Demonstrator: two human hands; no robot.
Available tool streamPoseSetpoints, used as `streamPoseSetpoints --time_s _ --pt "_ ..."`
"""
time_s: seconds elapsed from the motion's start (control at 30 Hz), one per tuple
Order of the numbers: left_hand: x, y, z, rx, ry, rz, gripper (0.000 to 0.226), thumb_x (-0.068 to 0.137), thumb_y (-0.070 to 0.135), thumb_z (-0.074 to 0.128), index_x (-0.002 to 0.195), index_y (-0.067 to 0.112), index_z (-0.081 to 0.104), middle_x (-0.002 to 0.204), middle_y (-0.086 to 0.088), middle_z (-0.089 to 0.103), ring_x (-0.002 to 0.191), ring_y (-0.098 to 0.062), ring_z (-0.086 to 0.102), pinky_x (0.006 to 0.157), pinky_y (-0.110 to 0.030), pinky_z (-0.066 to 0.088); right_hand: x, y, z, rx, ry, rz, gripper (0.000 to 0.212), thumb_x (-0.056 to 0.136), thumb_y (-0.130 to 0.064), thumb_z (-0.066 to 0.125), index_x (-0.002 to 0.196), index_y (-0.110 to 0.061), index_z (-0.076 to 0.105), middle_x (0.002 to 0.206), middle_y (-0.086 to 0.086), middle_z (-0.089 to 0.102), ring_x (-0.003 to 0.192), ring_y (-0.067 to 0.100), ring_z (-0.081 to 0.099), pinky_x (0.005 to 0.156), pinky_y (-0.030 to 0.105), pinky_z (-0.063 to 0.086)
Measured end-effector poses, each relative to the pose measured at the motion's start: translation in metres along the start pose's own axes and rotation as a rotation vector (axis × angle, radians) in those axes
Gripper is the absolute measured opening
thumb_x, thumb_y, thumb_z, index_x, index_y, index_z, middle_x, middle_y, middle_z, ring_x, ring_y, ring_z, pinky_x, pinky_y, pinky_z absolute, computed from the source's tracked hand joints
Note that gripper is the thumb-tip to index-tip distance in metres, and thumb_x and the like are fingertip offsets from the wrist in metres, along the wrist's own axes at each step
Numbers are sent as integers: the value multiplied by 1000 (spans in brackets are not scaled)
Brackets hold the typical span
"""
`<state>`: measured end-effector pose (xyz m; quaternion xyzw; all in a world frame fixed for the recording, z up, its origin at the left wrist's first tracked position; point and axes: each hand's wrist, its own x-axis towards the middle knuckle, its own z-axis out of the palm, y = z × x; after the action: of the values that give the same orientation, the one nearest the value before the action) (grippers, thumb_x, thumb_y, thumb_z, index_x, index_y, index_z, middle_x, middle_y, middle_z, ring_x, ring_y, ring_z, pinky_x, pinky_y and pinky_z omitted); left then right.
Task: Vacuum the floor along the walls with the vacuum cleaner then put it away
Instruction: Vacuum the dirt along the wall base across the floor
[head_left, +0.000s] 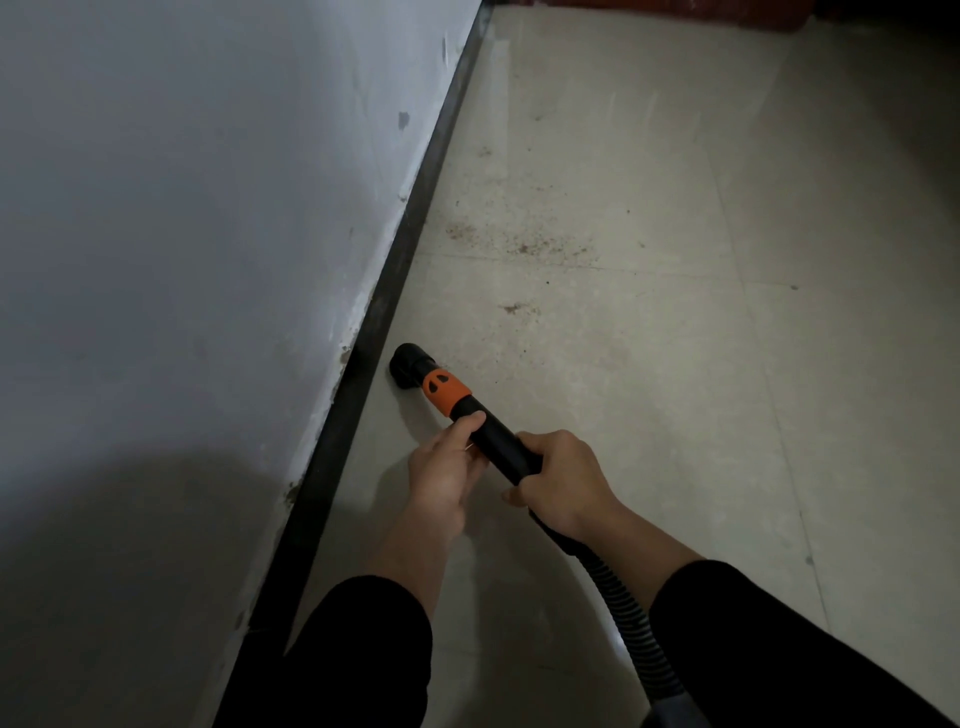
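Note:
A black vacuum wand (498, 441) with an orange collar (444, 391) slants down toward the wall. Its black nozzle (408, 364) sits on the pale tiled floor (649, 364), right beside the dark baseboard (384, 306). My left hand (447, 462) grips the wand just behind the orange collar. Further back on the wand, my right hand (563, 483) holds its rear end where the ribbed black hose (628, 613) begins. The hose runs down between my arms and out of view at the bottom. The vacuum's body is not in view.
A white scuffed wall (208, 234) fills the left side. Brown dirt specks (519, 244) lie scattered on the tiles ahead of the nozzle, near the baseboard. A reddish object (675, 13) shows at the top edge. Open floor stretches to the right.

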<state>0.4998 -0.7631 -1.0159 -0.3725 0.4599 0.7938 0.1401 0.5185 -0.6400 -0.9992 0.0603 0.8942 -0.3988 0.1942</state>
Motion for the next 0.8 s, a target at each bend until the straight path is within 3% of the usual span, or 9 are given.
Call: streamPoseSetpoints --time_s 0.3,0.6,0.7,0.8 --pt "-3 -8 12 12 -30 4 18 88 13 69 105 5 65 103 -14 70 92 -19 69 71 -21 55 -5 7 -8 -32 54 18 22 73 -6 71 93 -13 67 75 8 63 67 24 62 61 29 50" --pt "-6 -18 20 3 -51 5 11 86 13 71 95 9 66 95 -11 72 77 -12 72 64 -18 57 -13 15 -19 -43 71 34 23 72 -7 72 94 -12 68 76 8 64 70 24 62 62 30 50" --pt "-7 -22 25 9 -61 -4 11 86 13 71 94 8 66 95 -11 72 82 -14 71 75 -23 58 -16 18 -24 -48 77 44 23 71 -7 72 94 -12 68 74 7 63 70 24 62 60 29 49" --pt "-9 -26 31 20 -68 -12 12 86 14 71 94 7 66 95 -11 72 84 -15 70 69 -21 56 -19 21 -30 -45 81 57 25 72 -6 72 95 -12 68 74 6 63 68 22 61 58 27 48"
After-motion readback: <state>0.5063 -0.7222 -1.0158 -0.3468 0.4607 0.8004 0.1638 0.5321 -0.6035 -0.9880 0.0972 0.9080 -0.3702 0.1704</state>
